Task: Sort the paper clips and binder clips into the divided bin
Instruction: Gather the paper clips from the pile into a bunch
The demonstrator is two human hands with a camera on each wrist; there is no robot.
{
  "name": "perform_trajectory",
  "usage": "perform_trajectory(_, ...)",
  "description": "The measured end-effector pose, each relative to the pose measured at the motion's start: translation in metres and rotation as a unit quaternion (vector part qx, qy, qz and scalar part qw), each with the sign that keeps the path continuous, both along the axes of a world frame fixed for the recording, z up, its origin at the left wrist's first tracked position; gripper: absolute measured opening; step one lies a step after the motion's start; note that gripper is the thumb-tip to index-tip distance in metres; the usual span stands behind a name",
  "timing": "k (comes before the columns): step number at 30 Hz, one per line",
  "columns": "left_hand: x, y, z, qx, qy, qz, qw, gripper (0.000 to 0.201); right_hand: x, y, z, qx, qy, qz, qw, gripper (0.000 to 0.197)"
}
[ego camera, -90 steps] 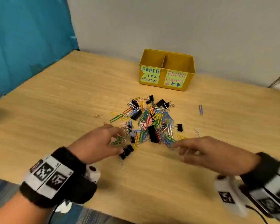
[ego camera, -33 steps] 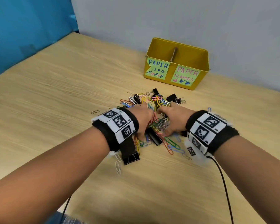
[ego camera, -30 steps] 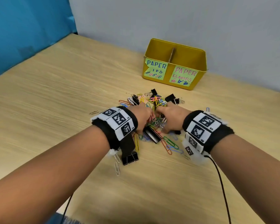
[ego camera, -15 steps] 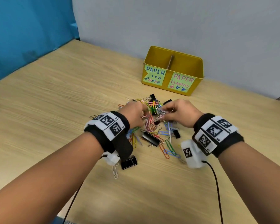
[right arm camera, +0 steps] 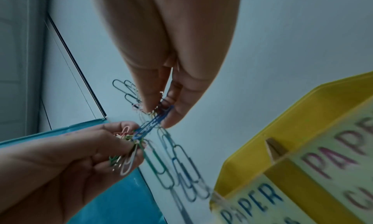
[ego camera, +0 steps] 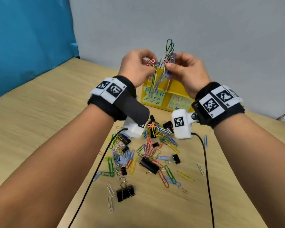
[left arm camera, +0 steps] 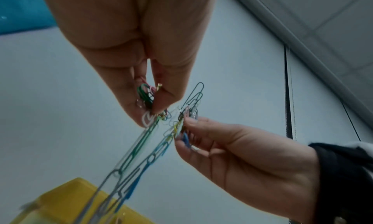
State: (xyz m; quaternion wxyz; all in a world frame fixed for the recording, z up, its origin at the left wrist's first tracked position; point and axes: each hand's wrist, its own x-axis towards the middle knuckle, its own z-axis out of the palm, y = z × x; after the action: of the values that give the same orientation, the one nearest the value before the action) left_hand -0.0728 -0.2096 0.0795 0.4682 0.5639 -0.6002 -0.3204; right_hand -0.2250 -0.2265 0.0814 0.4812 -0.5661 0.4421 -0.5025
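Note:
Both hands are raised over the yellow divided bin. My left hand pinches a bunch of coloured paper clips. My right hand pinches another bunch. The two bunches are tangled together, and chains of clips hang from them toward the bin's left compartment, labelled "PAPER CLIPS". A green clip sticks up above the fingers. On the table below lies a heap of paper clips mixed with black binder clips.
The wooden table meets a grey wall behind the bin, with a teal curtain at the left. Black cables hang from both wrist cameras across the heap. A lone binder clip and stray silver clips lie nearest me.
Both hands have lifted from the heap on the table up and forward to above the bin, carrying tangled paper clips with them.

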Motion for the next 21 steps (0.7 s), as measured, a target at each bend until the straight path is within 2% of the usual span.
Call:
perform_trajectory(4, -0.01, -0.035, 0.006, -0.013, 0.042, 0.035, 0.998, 0.024, 0.01, -0.037, 0.005, -0.013, -0.038, -0.051, 0.998, 0.027)
perform_trajectory(8, -0.023, -0.059, -0.009, 0.006, 0.04, 0.034, 0.999, 0.023, 0.018, -0.064, -0.017, -0.006, 0.035, -0.093, 0.995, 0.026)
perform_trajectory(10, -0.026, -0.064, -0.016, 0.016, 0.01, 0.029, 0.999, 0.027, 0.016, -0.075, -0.029, 0.006, 0.08, -0.1, 0.992, 0.018)
perform_trajectory(13, -0.022, -0.063, -0.026, 0.063, -0.113, -0.015, 0.991, 0.035, 0.013, -0.085, -0.043, 0.06, 0.196, -0.055, 0.977, 0.023)
perform_trajectory(15, -0.015, -0.059, -0.03, 0.091, -0.174, -0.039, 0.98, 0.038, 0.009, -0.085, -0.05, 0.092, 0.301, -0.013, 0.949, 0.025)
perform_trajectory(17, -0.005, -0.051, -0.03, 0.092, -0.209, -0.039, 0.973, 0.039, 0.006, -0.082, -0.054, 0.104, 0.383, 0.001, 0.918, 0.039)
perform_trajectory(19, 0.006, -0.038, -0.029, 0.084, -0.219, -0.04, 0.971, 0.036, 0.006, -0.073, -0.052, 0.08, 0.399, -0.021, 0.913, 0.042)
perform_trajectory(21, 0.017, -0.018, -0.03, 0.095, -0.216, -0.065, 0.97, 0.03, 0.01, -0.053, -0.049, 0.019, 0.395, -0.052, 0.917, 0.034)
